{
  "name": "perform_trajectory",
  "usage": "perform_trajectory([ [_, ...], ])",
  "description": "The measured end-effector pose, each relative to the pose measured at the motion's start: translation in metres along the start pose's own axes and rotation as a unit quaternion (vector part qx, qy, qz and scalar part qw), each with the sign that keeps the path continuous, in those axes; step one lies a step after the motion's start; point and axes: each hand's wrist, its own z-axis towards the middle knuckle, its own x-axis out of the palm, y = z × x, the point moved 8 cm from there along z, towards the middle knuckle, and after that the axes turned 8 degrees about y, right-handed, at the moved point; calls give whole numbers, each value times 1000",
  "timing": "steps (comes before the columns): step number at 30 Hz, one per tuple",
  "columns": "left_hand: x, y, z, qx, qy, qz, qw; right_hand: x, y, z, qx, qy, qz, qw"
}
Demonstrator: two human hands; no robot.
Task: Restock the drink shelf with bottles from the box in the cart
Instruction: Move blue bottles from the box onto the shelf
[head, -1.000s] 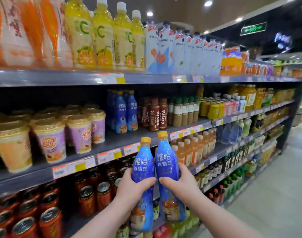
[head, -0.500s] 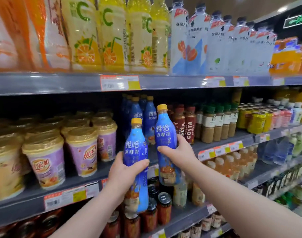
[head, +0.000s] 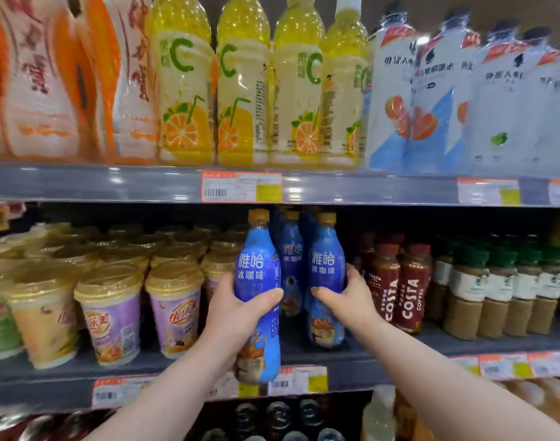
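Placing is the step in hand. The left hand [head: 237, 316] has its grip clamped round the waist of the left bottle [head: 256, 278], blue and upright, centre of the frame. It hangs in front of the shelf [head: 399, 345], its base below the shelf's front lip. The right hand [head: 348, 300] has its grip clamped on the right bottle [head: 326, 275], thumb across the front. That bottle's base looks to be on the shelf or just above it; I cannot tell which. Between and behind the two stands the blue row [head: 291, 259] of the same drink. Costa bottles [head: 409, 288] stand just beside on the right, cups [head: 173, 307] on the left. The box and cart are out of view.

Next, I judge, the right bottle wants settling and letting go. The left one must then rise over the lip and go in upright between the cups and its twin, where the gap looks tight.
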Motion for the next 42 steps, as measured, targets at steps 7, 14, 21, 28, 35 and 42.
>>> perform_trajectory([
  [7,34,2,26,27,-24,75,997,-1,-28,11,1,31,28,999],
  [14,62,17,50,33,-31,148,988,3,-48,13,41,99,-68,992],
  [21,68,35,57,7,-10,157,987,3,-53,15,43,110,-50,992],
  [28,65,68,50,-69,41,236,968,3,-57,15,39,138,-52,988],
  [35,68,65,54,-55,35,274,960,5,-62,22,49,160,-55,984],
  [42,66,66,55,-45,30,296,954,10,-67,26,62,167,-31,984],
])
